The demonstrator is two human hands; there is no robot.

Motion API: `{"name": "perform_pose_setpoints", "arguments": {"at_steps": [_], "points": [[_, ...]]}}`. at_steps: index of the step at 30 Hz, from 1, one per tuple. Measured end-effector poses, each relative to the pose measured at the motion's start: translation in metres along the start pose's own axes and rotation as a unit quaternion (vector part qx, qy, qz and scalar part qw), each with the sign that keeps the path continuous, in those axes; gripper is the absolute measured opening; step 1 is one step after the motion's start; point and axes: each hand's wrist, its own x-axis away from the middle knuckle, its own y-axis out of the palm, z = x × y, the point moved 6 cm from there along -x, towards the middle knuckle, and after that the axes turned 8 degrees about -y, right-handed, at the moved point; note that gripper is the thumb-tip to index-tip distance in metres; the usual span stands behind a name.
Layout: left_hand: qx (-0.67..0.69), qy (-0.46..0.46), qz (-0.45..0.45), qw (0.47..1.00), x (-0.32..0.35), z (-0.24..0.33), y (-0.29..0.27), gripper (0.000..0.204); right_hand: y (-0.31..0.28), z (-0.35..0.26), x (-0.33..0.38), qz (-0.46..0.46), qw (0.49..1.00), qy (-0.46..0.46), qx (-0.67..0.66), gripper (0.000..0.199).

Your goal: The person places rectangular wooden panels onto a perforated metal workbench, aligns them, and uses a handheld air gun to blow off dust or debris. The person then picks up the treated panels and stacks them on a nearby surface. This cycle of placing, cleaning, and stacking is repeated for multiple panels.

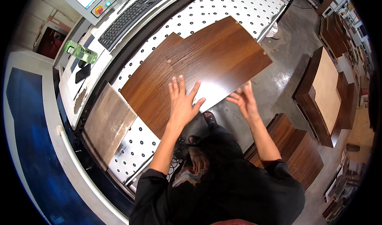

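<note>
A dark brown wood-grain panel lies over the white dotted table, with its near right edge reaching past the table's side. Under or beside it, farther left, is a second brown panel. My left hand rests flat near the panel's near edge, fingers spread. At that same edge, farther right, my right hand has its fingers apart, the tips close to or touching the rim. Whether its fingertips reach under the panel is hidden.
A worn brown board lies on the dotted table at left. Beyond are a keyboard, a green bottle, a phone and a control panel with a red-yellow button. Stacked brown panels stand on the floor at right.
</note>
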Motion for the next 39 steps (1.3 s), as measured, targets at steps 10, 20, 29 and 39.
{"name": "perform_pose_setpoints", "arguments": {"at_steps": [10, 20, 29, 39], "points": [[0.071, -0.012, 0.033, 0.997, -0.009, 0.011, -0.042, 0.066, -0.088, -0.036, -0.149, 0.004, 0.989, -0.144, -0.028, 0.064], [0.047, -0.263, 0.151, 0.952, 0.123, -0.117, -0.093, 0.058, -0.113, -0.055, -0.223, -0.012, 0.992, -0.095, 0.088, 0.059], [-0.04, -0.484, 0.181, 0.855, 0.255, -0.282, -0.083, 0.064, 0.001, -0.123, -0.185, 0.033, 0.619, -0.128, 0.774, 0.05], [-0.036, -0.65, 0.047, 0.758, 0.317, -0.408, -0.056, 0.108, 0.116, 0.016, -0.107, -0.221, 0.64, -0.19, 0.711, 0.054]]}}
